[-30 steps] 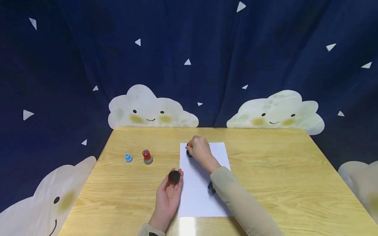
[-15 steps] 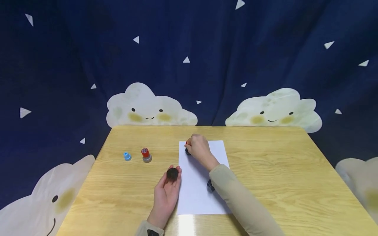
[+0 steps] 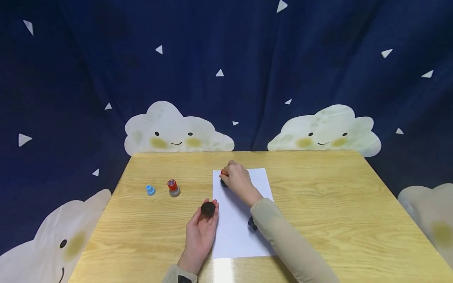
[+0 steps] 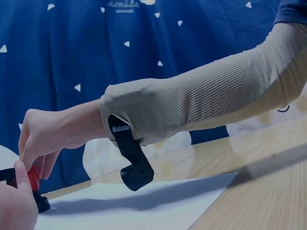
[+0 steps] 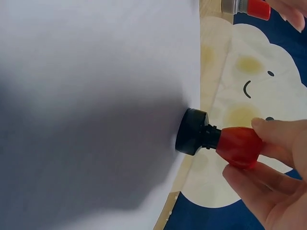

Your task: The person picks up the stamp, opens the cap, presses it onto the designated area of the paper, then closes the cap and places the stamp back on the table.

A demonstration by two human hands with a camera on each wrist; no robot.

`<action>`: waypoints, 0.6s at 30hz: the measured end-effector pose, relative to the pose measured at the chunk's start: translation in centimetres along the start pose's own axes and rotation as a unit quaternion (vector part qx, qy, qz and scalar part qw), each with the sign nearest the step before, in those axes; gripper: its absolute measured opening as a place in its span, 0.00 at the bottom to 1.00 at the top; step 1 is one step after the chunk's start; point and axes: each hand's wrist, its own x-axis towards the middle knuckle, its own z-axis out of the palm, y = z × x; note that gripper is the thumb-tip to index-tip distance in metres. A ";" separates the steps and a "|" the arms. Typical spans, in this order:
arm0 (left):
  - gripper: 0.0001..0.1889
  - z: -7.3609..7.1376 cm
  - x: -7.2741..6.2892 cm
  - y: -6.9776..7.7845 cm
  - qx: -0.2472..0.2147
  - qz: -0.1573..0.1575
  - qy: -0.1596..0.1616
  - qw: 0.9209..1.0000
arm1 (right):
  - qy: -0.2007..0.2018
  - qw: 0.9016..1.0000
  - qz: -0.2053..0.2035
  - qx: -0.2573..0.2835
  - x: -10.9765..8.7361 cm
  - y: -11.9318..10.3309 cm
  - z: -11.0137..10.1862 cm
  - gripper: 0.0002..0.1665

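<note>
My right hand [image 3: 238,179] grips a stamp with a red handle [image 5: 240,147] and a round black base [image 5: 192,132]. The handle is pinched between thumb and fingers. That base stands upright on the white paper [image 3: 237,232], near its far left corner. Palm up beside the paper's left edge, my left hand [image 3: 201,236] holds a round black cap [image 3: 207,209] between thumb and fingers. Only part of that hand [image 4: 17,206] shows in the left wrist view, where it overlaps the stamp.
To the left on the wooden table [image 3: 318,196] stand a red and grey cylinder [image 3: 172,188] with a patterned top and a small light blue cone-shaped piece [image 3: 150,190]. A dark blue curtain [image 3: 198,59] with clouds hangs behind. A black camera [image 4: 136,167] hangs under the right wrist.
The head view shifts slightly. The right hand stays on the stamp at the same spot on the paper, and the left hand keeps holding the cap.
</note>
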 end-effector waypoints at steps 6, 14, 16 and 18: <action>0.18 -0.1 -0.5 -0.4 0.004 0.005 0.007 1.000 | -0.035 0.999 0.004 0.017 -0.2 -0.1 0.0 0.04; 0.17 0.3 -0.4 -0.8 -0.001 -0.004 -0.007 1.000 | -0.032 0.999 0.011 0.027 0.4 -0.1 -0.6 0.10; 0.17 0.4 -0.4 -1.0 0.000 0.001 -0.005 1.000 | -0.030 0.999 0.006 0.023 0.4 0.0 -0.8 0.10; 0.18 0.4 -0.4 -1.1 0.003 0.002 -0.002 1.000 | -0.029 0.999 0.006 0.020 0.4 -0.1 -1.1 0.09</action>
